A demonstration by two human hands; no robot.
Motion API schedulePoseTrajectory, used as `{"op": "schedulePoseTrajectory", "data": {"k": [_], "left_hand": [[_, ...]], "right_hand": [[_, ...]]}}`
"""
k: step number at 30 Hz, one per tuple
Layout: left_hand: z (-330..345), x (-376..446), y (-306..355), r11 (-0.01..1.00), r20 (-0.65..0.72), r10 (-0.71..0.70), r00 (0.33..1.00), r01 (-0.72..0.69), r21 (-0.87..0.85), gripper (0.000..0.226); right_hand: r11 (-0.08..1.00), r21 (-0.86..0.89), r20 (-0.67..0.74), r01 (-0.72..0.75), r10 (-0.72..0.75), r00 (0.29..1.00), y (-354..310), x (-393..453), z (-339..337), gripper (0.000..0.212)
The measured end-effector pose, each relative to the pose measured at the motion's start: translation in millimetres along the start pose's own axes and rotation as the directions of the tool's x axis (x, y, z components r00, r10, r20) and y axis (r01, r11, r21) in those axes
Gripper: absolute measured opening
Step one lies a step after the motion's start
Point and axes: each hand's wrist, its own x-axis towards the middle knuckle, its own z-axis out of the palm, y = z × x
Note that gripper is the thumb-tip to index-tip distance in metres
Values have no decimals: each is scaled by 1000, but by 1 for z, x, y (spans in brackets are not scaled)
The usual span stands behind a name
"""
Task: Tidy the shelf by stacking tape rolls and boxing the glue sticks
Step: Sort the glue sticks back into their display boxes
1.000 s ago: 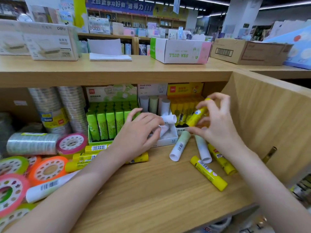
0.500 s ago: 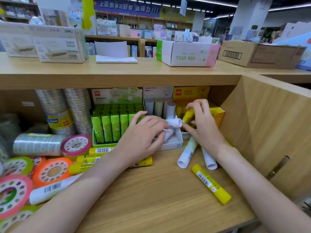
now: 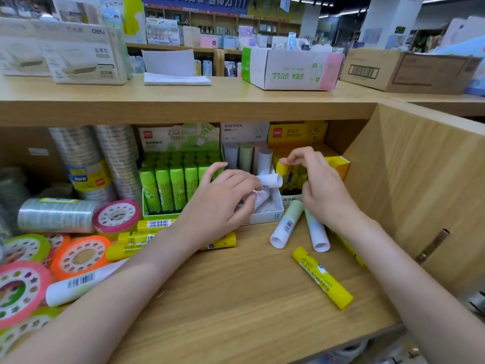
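My left hand point(image 3: 223, 198) grips a white glue stick point(image 3: 271, 181) over the open white box point(image 3: 265, 216). My right hand point(image 3: 320, 185) pinches the top of a yellow glue stick point(image 3: 282, 169) standing in the yellow box point(image 3: 338, 166). Loose on the shelf lie a yellow stick point(image 3: 322, 281), two pastel sticks point(image 3: 286, 224) point(image 3: 316, 229), several yellow sticks point(image 3: 136, 237) under my left forearm and a white stick point(image 3: 78, 283). At the left lie loose tape rolls, one orange point(image 3: 78, 256) and one pink point(image 3: 116, 215), in front of two tall clear-tape stacks point(image 3: 78, 158).
A green box point(image 3: 170, 187) full of upright green glue sticks stands left of the white box. The wooden side panel point(image 3: 420, 179) closes the shelf on the right. Cartons, among them a white Sea Gull box point(image 3: 291, 72), sit on the top board above.
My right hand carried the yellow glue stick from above the shelf back into the yellow box, where it now stands upright. My left hand stayed at the white box with its white stick.
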Motion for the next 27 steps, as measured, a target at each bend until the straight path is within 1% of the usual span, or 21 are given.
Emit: {"op": "schedulePoseTrajectory", "data": {"k": [3, 5, 6, 7, 8, 9, 10, 11, 12, 13, 14, 15, 16, 18, 20, 21, 23, 25, 26, 27], "left_hand": [[-1, -1, 1, 1000, -2, -5, 1000, 5, -1, 30], [-2, -1, 1, 1000, -6, -1, 1000, 1, 7, 30], [-2, 0, 1, 1000, -4, 2, 1000, -2, 10, 30], [-2, 0, 1, 1000, -1, 2, 1000, -2, 12, 30], [-2, 0, 1, 1000, 3, 0, 1000, 0, 11, 30], [-2, 0, 1, 1000, 6, -1, 1000, 1, 10, 30], [-2, 0, 0, 1000, 7, -2, 1000, 2, 9, 30], [-1, 0, 0, 1000, 7, -2, 1000, 2, 9, 30], [-1, -1, 1, 1000, 4, -1, 1000, 1, 10, 30], [-1, -1, 1, 1000, 0, 0, 1000, 1, 9, 30], [-1, -1, 1, 1000, -6, -1, 1000, 1, 8, 30], [-1, -1, 1, 1000, -12, -2, 1000, 2, 5, 30], [0, 0, 1, 1000, -16, -2, 1000, 2, 2, 29], [0, -1, 1, 1000, -22, -3, 1000, 3, 0, 29], [1, -1, 0, 1000, -20, -1, 1000, 2, 6, 29], [1, -1, 0, 1000, -16, 0, 1000, 0, 10, 29], [0, -1, 0, 1000, -8, -1, 1000, 1, 16, 30], [0, -1, 1, 1000, -7, -3, 1000, 3, 11, 30], [0, -1, 1, 1000, -11, -3, 1000, 3, 8, 31], [0, -1, 1, 1000, -15, -2, 1000, 3, 7, 30]], "right_hand": [[1000, -28, 101, -8, 11, 995, -3, 1, -6, 67], [999, 45, 141, -11, 5, 990, -5, -1, -19, 72], [996, 92, 122, -12, 1, 993, -7, -4, -28, 71], [992, 125, 83, -5, -5, 997, -9, -9, -38, 66], [990, 141, 52, 7, -15, 999, -12, -16, -48, 56], [990, 138, 65, 21, -31, 997, -15, -25, -57, 42], [992, 118, 144, 34, -51, 988, -19, -34, -64, 29], [996, 83, 272, 33, -55, 961, -23, -44, -67, 21], [999, 41, 405, 15, -30, 914, -28, -54, -67, 22], [1000, -12, 508, -2, 7, 862, -31, -62, -64, 29], [998, -67, 559, 2, 35, 828, -32, -68, -58, 36], [993, -112, 570, 20, 48, 821, -32, -73, -52, 41], [989, -146, 564, 28, 60, 824, -32, -76, -46, 44], [988, -152, 549, 12, 75, 832, -31, -82, -42, 45], [996, -93, 537, -13, 61, 842, -30, -81, -46, 39], [999, -33, 515, -42, 53, 856, -29, -79, -49, 38], [975, 176, 433, -134, 45, 900, -27, -72, -55, 39], [882, 424, 369, -204, 38, 929, -26, -69, -57, 36], [833, 505, 355, -227, 39, 934, -26, -69, -55, 36], [801, 551, 344, -235, 39, 938, -25, -70, -53, 36]]}}
